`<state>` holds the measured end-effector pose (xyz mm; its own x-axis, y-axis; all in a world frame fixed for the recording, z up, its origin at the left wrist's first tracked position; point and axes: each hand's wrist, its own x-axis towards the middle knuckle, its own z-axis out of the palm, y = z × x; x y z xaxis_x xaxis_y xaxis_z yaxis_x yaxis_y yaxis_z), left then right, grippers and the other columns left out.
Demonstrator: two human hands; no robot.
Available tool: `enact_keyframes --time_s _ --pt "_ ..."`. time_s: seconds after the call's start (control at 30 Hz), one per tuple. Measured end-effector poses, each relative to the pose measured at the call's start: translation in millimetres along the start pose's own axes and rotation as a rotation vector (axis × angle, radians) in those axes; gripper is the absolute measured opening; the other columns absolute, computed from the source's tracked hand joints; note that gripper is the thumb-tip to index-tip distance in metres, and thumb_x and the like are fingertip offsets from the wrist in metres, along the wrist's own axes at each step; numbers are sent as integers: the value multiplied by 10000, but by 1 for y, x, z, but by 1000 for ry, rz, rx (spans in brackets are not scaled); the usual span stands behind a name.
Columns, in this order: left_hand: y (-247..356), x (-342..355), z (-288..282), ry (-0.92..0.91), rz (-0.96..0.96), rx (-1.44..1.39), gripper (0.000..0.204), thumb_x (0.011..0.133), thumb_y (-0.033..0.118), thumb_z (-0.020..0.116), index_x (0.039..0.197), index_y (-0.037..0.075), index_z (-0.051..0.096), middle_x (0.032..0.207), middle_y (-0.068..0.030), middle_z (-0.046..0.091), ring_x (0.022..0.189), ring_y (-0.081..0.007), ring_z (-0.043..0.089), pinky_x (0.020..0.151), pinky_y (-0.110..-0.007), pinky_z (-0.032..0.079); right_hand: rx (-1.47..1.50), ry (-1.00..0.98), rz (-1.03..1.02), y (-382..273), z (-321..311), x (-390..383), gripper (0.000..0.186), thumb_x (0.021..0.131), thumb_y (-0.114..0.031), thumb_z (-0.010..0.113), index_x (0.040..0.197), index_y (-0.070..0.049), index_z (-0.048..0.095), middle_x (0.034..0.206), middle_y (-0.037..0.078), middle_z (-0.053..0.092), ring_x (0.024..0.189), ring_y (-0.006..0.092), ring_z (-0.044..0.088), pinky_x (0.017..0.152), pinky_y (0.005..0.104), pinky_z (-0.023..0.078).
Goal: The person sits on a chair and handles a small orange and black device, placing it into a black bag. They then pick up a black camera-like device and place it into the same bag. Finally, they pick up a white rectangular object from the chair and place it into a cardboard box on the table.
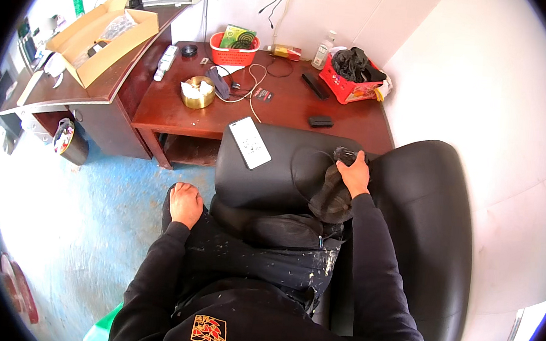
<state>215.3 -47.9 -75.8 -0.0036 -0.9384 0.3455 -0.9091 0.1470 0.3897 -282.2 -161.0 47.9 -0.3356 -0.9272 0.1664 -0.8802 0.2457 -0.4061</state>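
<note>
My left hand [186,205] rests on my left knee, fingers laid over the dark trousers, holding nothing. On the black sofa's armrest, my right hand [355,174] is closed at the edge of a small glossy black object [345,155], its exact kind unclear. Just below it lies a dark, soft, fabric-like item [332,200], partly covered by my fingers and wrist. A thin black cable [292,172] loops out beside these two. Farther left on the same armrest lies a white phone-shaped slab [249,143] with dark marks on its face. A black pouch [283,231] sits across my lap.
The reddish-brown table [277,117] beyond the armrest carries a red basket [233,55], a brass bowl with tissues [197,93], cables, a black case [320,121] and a red crate [351,90]. An open cardboard box [102,38] is on the left desk; below stands a bin [72,147].
</note>
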Motion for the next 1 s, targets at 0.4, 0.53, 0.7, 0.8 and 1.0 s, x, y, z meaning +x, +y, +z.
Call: enact_keyframes --time_s 0.4,0.53,0.7,0.8,1.0 --pt "3 -8 -8 16 37 38 109 819 145 668 808 41 699 952 -116 693 1057 -331 601 913 -478 457 337 28 -346 -147 -187 -126 415 742 -172 878 940 17 566 784 93 587 668 141 504 621 309 468" --pt "32 -11 13 -145 71 -128 141 825 158 715 862 22 720 976 -134 714 1045 -357 631 911 -486 490 264 -3 -345 -163 -261 -174 593 668 -226 887 1052 90 565 834 45 543 745 128 469 677 277 428" --pt "80 -27 56 -397 191 -587 382 934 252 737 1170 -48 718 1182 -238 719 1165 -408 646 1016 -462 512 453 90 -399 -128 -306 -215 1122 677 -403 944 1503 152 426 1187 241 698 1086 287 711 990 356 534" --pt "117 -20 64 -514 181 -708 535 913 324 777 1278 -52 670 1286 -238 686 1262 -396 608 1077 -445 484 540 287 -464 -120 -306 -227 1183 679 -468 970 1516 148 405 1247 290 674 1081 329 729 1004 380 558" --pt "186 -25 45 -550 432 -422 1024 733 359 901 1548 -2 397 1474 -202 540 1377 -363 506 1170 -472 380 551 210 -502 -101 -324 -238 1171 689 -449 965 1534 123 390 1277 301 650 1091 346 724 986 397 576"
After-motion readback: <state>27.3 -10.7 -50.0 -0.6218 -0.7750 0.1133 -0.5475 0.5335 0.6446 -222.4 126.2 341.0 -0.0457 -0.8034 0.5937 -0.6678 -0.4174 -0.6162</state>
